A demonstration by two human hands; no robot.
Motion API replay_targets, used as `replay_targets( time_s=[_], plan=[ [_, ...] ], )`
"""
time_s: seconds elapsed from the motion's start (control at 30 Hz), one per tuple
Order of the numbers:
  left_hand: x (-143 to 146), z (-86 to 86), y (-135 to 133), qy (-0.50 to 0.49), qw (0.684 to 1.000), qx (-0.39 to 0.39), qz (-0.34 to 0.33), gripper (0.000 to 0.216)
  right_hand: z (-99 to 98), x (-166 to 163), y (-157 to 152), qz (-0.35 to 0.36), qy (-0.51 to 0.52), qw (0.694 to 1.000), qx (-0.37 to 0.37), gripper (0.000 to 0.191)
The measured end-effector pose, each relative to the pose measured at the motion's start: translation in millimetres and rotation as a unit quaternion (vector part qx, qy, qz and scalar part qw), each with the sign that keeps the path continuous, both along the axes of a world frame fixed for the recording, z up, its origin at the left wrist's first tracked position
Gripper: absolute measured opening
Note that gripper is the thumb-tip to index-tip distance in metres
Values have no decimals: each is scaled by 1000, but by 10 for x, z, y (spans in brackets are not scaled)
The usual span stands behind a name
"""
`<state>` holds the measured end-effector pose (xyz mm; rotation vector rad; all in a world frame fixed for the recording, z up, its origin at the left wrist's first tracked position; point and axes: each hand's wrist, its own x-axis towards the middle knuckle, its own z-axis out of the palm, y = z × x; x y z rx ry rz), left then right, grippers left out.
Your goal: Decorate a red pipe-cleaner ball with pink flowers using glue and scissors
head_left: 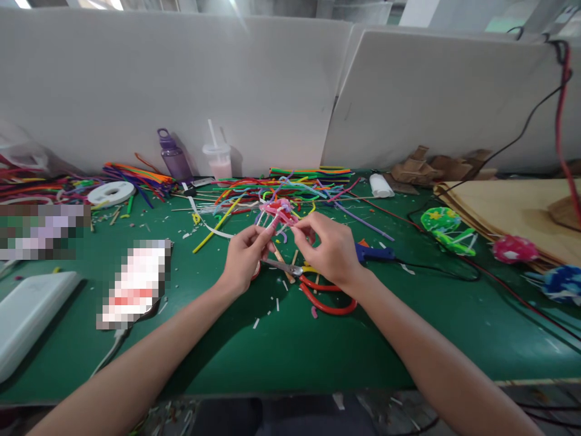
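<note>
Between my two hands is a small pink and red pipe-cleaner craft with white sticks or strips showing under it. My left hand pinches it from the left with thumb and fingers. From the right, my right hand is closed in a pinch at the craft's lower right edge; what its fingertips hold there is too small to name. Below the hands lie red-handled scissors, their blades pointing left and partly covered. A blue glue gun rests just right of my right hand, partly hidden behind it.
Loose colourful pipe cleaners spread behind the hands. At the back stand a purple bottle and a drink cup. A blurred phone and a white power bank lie left. Finished-looking green pieces and cables are right.
</note>
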<state>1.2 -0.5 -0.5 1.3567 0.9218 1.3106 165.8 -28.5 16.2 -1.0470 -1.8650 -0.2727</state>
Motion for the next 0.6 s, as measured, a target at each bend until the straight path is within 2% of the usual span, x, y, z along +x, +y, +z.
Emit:
replay_targets(
  time_s=[0.13, 0.23, 0.3, 0.47, 0.6],
  plan=[
    [-22, -15, 35, -22, 1000, -10, 16, 32, 31, 75, 47, 13, 25, 997, -76, 11],
    [-45, -25, 66, -47, 998, -24, 24, 31, 53, 204, 138, -11, 20, 992, -123, 11],
    [-63, -21, 86, -72, 996, -34, 34, 30, 85, 329, 200, -45, 38, 992, -110, 12],
    [-105, -3, 126, -110, 991, -40, 65, 30, 185, 640, 295, -116, 191, 973, -59, 17],
    [-130, 16, 145, -121, 989, -38, 78, 27, 160, 638, 320, -101, 199, 971, -88, 17]
  ],
)
